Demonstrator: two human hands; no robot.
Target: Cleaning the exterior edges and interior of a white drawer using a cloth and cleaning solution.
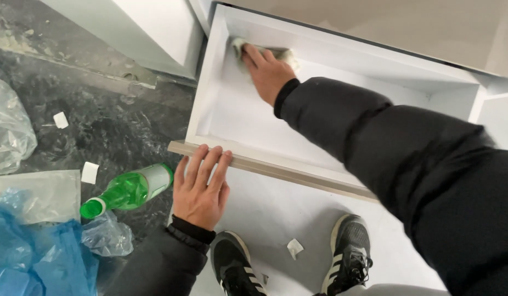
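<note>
At the far left, a crumpled clear plastic bag lies on the dark marbled floor, and below it a heap of blue plastic sheeting fills the corner. 2 small white paper scraps sit on the floor near the clear bag. Just right of the blue sheeting, a green glass bottle with a white label lies on its side, its green cap pointing toward the sheeting.

Next to the bottle, the left hand rests flat with fingers spread and extended on the front edge of an open white drawer; it grips nothing, only presses on the pale front panel. Below it stand 2 black sneakers with white stripes, and another white scrap lies on the light floor between them.

Further right, the right hand, in a black padded sleeve, reaches deep into the drawer and presses a pale cloth against the back left corner, fingers curled over it. The cloth touches the drawer's rear wall and shows on both sides of the hand.
</note>
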